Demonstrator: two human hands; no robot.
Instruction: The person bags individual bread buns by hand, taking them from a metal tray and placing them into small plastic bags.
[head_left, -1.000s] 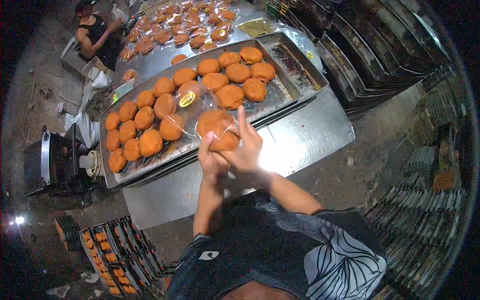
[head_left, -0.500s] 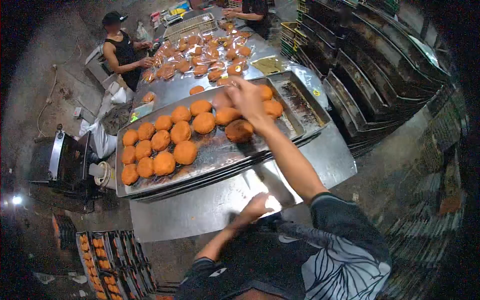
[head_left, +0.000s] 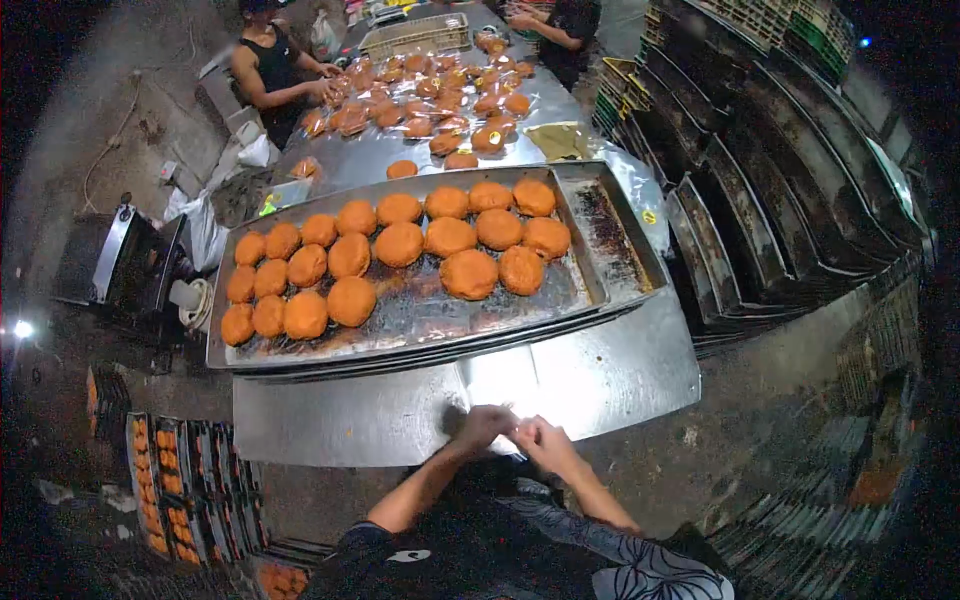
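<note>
My left hand (head_left: pixel 482 426) and my right hand (head_left: pixel 543 442) meet low over the front edge of the metal table, fingertips pinched close together. Whatever they pinch, if anything, is too small and blurred to make out. Beyond them lies a metal baking tray (head_left: pixel 420 345) on a stack of similar trays. Round orange-brown buns stand in rows on it, with a left group (head_left: pixel 351 301) and a right group (head_left: pixel 469 274). Between these groups, toward the tray's front, its dark, greasy bottom shows. Neither hand touches the buns.
Many wrapped buns (head_left: pixel 420 110) cover the table behind the trays, near a plastic crate (head_left: pixel 415 38). A co-worker (head_left: pixel 270 70) stands at far left, another person (head_left: pixel 572 35) at far right. Stacked trays (head_left: pixel 770 180) line the right side; racks of buns (head_left: pixel 165 480) stand low at left.
My right hand has drawn back from the buns on the tray and come down beside my left hand. The buns it covered are visible again. The camera view has shifted.
</note>
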